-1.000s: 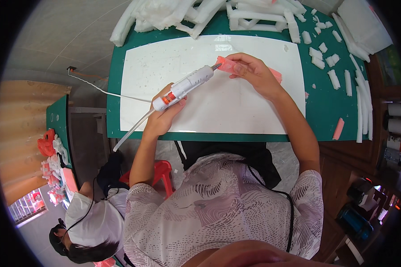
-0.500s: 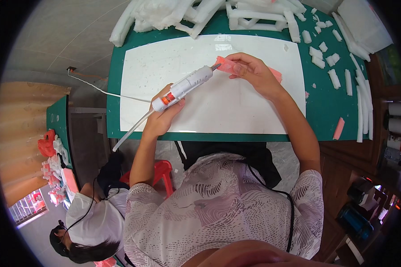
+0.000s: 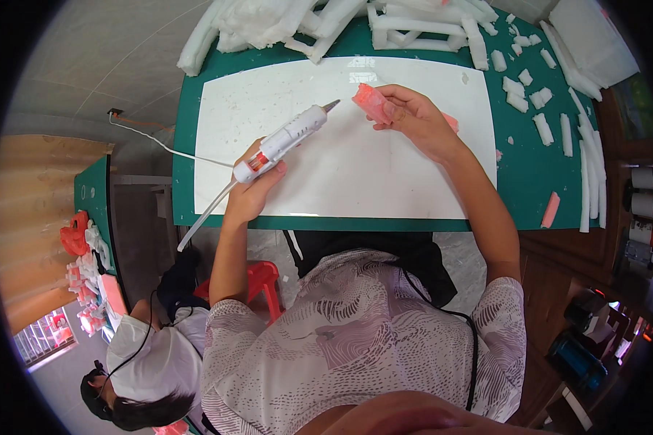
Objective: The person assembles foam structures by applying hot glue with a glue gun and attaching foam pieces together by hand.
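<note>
My left hand (image 3: 254,190) is closed round a white hot glue gun (image 3: 286,139). A long clear glue stick (image 3: 204,217) trails from its rear, and the metal nozzle points up and right, apart from the foam. In my right hand (image 3: 416,122) is a pink foam strip (image 3: 371,101), pinched between thumb and fingers with its cut end facing left. More pink foam shows behind the wrist; whether it is the same strip I cannot tell. Both hands are above a white board (image 3: 326,185) lying on the green table (image 3: 511,196).
White foam strips and frames (image 3: 421,36) are heaped along the far edge. Several foam scraps (image 3: 516,94) and long strips (image 3: 593,174) lie at the right, near a pink piece (image 3: 551,210). A white cord (image 3: 163,148) runs left to the wall. Another person (image 3: 156,355) sits lower left.
My left hand has drawn the glue gun down and left, so its nozzle has come away from the pink foam's end. My right hand has turned the foam slightly, showing more of its end.
</note>
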Available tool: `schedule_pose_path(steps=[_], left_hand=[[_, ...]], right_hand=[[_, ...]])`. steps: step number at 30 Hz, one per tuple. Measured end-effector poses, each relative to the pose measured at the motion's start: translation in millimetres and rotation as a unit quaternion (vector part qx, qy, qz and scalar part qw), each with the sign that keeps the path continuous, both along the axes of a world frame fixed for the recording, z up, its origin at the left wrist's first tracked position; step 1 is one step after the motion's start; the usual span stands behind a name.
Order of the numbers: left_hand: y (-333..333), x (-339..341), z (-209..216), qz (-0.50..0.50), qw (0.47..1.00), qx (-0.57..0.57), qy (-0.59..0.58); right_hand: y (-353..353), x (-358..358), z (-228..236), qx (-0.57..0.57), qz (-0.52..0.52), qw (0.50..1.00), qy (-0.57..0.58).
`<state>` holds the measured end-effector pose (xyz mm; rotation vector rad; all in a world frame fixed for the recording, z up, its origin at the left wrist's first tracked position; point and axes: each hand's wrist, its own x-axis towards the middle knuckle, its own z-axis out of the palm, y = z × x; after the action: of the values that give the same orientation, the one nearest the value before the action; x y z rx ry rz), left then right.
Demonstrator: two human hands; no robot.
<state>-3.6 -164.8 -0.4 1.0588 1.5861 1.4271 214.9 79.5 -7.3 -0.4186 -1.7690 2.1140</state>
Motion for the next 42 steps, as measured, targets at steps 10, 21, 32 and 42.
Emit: schedule_pose_path(steps=[10, 21, 32, 42], left_hand=[[-30.8, -48.4, 1.2, 0.077, 0.962, -0.030, 0.259], [-106.6, -98.9, -15.5, 0.178, 0.917, -0.060, 0.353], [-120.1, -96.6, -11.9, 0.206, 0.914, -0.103, 0.334], [-103.4, -82.3, -1.4, 0.160, 0.907, -0.131, 0.367]], right_hand=[[-0.4, 5.5, -1.6, -0.105, -0.024, 0.993, 0.039], [3.6, 5.2, 1.7, -0.116, 0.006, 0.993, 0.020], [3.1, 5.5, 1.3, -0.107, 0.001, 0.994, 0.010], [4.3, 11.2, 4.0, -0.099, -0.013, 0.995, 0.015]])
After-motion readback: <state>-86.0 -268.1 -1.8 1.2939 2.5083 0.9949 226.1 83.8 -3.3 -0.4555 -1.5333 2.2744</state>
